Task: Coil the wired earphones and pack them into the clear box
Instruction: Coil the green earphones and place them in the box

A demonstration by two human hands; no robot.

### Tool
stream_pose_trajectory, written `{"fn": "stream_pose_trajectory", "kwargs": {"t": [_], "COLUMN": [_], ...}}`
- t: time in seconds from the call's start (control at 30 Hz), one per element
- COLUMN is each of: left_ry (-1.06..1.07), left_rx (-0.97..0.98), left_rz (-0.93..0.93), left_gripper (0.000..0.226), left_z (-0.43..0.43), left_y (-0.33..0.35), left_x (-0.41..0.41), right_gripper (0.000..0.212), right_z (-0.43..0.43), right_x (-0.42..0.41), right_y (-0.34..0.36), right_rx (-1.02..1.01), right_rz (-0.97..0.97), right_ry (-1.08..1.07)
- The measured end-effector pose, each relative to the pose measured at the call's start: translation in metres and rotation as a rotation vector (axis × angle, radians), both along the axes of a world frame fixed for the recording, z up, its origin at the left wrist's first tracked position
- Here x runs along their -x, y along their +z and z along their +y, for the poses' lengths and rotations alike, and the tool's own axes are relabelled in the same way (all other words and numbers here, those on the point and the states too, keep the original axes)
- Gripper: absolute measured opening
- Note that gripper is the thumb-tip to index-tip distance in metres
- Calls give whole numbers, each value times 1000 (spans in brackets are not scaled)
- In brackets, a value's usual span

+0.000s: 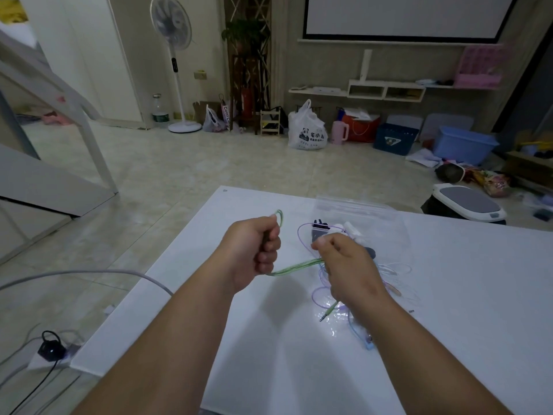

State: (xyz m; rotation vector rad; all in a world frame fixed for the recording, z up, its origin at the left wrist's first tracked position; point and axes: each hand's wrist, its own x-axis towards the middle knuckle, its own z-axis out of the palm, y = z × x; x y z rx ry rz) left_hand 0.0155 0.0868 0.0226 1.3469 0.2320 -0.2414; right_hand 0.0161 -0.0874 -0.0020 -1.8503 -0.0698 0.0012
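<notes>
A person's left hand [257,250] is gripping looped green earphones [294,267] while the right hand [348,265] is pinching the strands above the table [449,324]; even tension should keep coils tidy.

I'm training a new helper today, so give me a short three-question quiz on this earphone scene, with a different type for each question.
1. True or false: the green cable stretches between the left hand and the right hand.
2. Multiple choice: where is the jack plug? A) by the right hand, B) inside the left fist, C) on the floor.
3. Fill in: a loop of green cable sticks out above the ___ hand.

Key: 1 true; 2 A; 3 left.
</notes>
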Motion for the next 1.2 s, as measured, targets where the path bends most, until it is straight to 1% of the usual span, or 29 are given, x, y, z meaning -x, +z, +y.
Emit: {"fn": "stream_pose_trajectory", "kwargs": {"t": [0.13,0.2,0.3,0.43,0.77,0.8,0.83,0.9,0.93,1.0,1.1,1.17,1.2], "left_ry": [-218,-287,-350,-382,-383,-385,-383,-371,-356,-296,-141,-29,18], "left_rx": [-54,-73,-105,-129,-133,-124,-109,-55,-23,5,-13,28,63], "left_rz": [13,19,37,60,86,89,91,86,77,40,-27,-42,-41], "left_gripper": [35,34,35,36,37,37,35,30,27,22,25,23,22], "left_z": [-5,-7,-8,-9,-10,-11,-12,-14,-15,-18,-20,-20,-19], "left_y": [1,2,1,0,4,4,5,6,7,8,8,8,8], "left_x": [3,5,7,7,9,9,8,8,9,9,8,6,5], "right_gripper": [9,15,22,20,9,12,16,23,25,26,23,24,25], "right_z": [-1,-2,-3,-1,0,1,3,6,7,10,15,17,17], "right_x": [0,1,2,5,7,8,9,11,11,12,11,9,9], "right_y": [2,3,6,8,9,11,12,16,17,17,18,21,22], "right_rx": [-141,-195,-184,-170,-110,-153,-243,-479,-563,-630,-719,-834,-853], "right_rz": [25,37,43,33,72,106,160,277,313,351,363,361,357], "right_ry": [20,71,135,172,152,144,134,102,78,34,-32,-84,-90]}}
